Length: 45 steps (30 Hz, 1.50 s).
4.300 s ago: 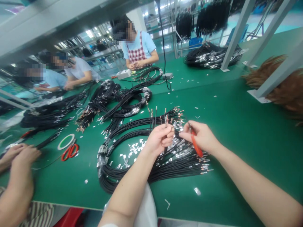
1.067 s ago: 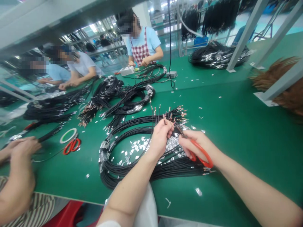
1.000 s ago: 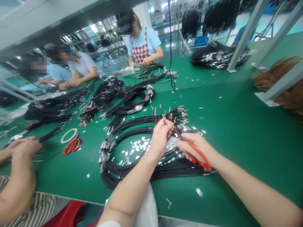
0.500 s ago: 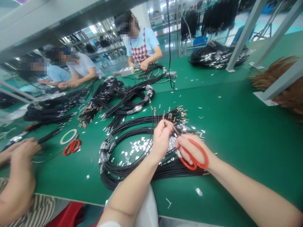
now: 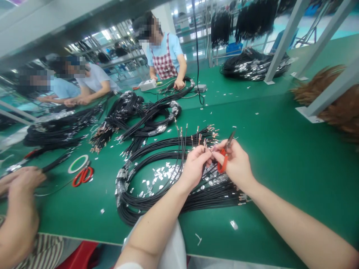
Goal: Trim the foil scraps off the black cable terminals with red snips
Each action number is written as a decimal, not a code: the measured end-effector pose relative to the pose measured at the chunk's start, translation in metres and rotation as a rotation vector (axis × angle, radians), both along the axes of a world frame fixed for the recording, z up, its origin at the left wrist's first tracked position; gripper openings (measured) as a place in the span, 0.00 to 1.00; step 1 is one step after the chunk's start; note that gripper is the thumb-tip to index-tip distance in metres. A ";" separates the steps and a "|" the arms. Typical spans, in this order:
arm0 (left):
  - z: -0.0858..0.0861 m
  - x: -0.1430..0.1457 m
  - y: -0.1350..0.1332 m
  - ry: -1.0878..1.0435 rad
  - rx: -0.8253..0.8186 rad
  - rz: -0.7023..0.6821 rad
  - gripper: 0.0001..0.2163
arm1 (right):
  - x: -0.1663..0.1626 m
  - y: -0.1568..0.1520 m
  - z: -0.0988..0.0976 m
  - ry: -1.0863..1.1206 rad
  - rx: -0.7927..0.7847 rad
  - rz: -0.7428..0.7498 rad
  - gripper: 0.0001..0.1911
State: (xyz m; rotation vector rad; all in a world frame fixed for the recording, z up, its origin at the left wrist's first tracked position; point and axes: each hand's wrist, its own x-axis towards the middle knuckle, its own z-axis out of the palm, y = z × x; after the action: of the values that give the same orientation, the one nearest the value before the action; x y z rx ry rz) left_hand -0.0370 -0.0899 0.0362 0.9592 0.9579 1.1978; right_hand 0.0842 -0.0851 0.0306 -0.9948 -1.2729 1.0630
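Note:
A coil of black cables with stripped, copper-coloured ends lies in front of me, wrapped with clear or silvery tape at its left bend. My left hand is closed, pinching a cable near its end above the coil. My right hand holds red-handled scissors in the palm, their blades pointing up and away. The thumb and fingertips of that hand meet the left fingertips at the cable end. Small silvery foil scraps lie inside the coil.
More cable bundles lie further back. A tape roll and second red scissors sit to the left, near a co-worker's hands. Other people work across the table. Metal posts and a brown bundle stand at right.
The scissors have turned from blades at the cable end, fingers in the loops, to being tucked in my right palm. My right fingertips have come up to the cable end beside the left ones.

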 end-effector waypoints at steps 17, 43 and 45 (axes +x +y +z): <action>-0.005 0.006 -0.002 -0.042 -0.065 -0.026 0.10 | 0.031 0.014 0.015 -0.201 0.052 -0.028 0.10; 0.000 -0.003 0.001 -0.108 -0.163 -0.193 0.13 | 0.011 0.006 0.012 0.126 -0.018 0.050 0.12; -0.001 -0.001 -0.001 -0.064 -0.107 -0.111 0.13 | 0.008 0.005 0.011 0.118 -0.006 0.020 0.13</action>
State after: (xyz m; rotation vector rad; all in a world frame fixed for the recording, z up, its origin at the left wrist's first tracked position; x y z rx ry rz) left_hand -0.0381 -0.0907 0.0354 0.8729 0.8969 1.0676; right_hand 0.0920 -0.0801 0.0418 -0.9119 -1.1857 1.1256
